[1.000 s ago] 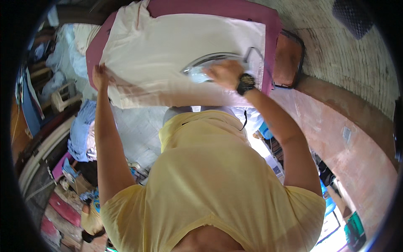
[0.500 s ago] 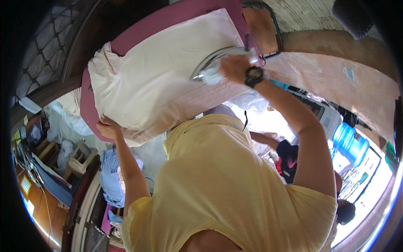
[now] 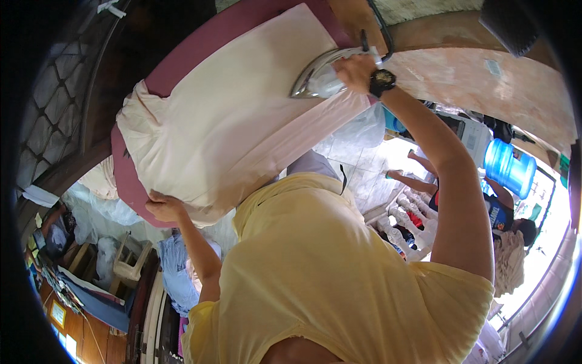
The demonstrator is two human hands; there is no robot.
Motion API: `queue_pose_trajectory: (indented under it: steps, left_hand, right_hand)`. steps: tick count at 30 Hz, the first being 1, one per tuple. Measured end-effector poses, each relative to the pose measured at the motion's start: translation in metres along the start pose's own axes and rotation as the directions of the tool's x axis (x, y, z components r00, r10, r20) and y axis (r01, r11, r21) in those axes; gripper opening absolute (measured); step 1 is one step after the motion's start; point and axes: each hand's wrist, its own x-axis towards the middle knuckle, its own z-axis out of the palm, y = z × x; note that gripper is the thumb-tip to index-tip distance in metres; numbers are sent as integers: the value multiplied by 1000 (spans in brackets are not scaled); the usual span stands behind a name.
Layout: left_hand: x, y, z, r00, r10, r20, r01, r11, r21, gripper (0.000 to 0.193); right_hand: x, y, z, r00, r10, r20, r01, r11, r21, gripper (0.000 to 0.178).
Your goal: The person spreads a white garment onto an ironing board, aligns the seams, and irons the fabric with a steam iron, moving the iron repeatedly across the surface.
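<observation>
A pale cream cloth garment (image 3: 230,103) is spread over a maroon-covered ironing board (image 3: 182,67), bunched at its left end. My right hand (image 3: 356,70), with a black watch on the wrist, is closed round the handle of a silver-and-white clothes iron (image 3: 315,76). The iron rests on the cloth near the right end of the board, its pointed tip facing left. At the near left edge, my left hand (image 3: 165,207) lies against the garment and board with fingers stretched out. Its fingertips are partly hard to make out.
Folded blue denim (image 3: 177,273) lies below the board's left end, beside a small wooden stool (image 3: 130,258). On the right are a large blue water bottle (image 3: 509,168) and another person (image 3: 500,209). A peach wall (image 3: 467,82) rises behind my right arm.
My right hand and the iron have shifted slightly right and up in the view. The left hand stays by the board's edge. The person on the right has moved farther from me.
</observation>
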Motion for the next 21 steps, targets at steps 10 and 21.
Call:
queue_pose_trajectory:
  steps: [10, 21]
  left_hand:
    - [4, -8, 8, 999, -33, 12, 33, 999, 7, 45]
    - [11, 4, 5, 978, 111, -174, -106, 994, 34, 37]
  right_hand:
    - [6, -13, 3, 992, -33, -126, 48, 991, 122, 26]
    - [48, -219, -3, 976, -209, -63, 217, 899, 381, 73]
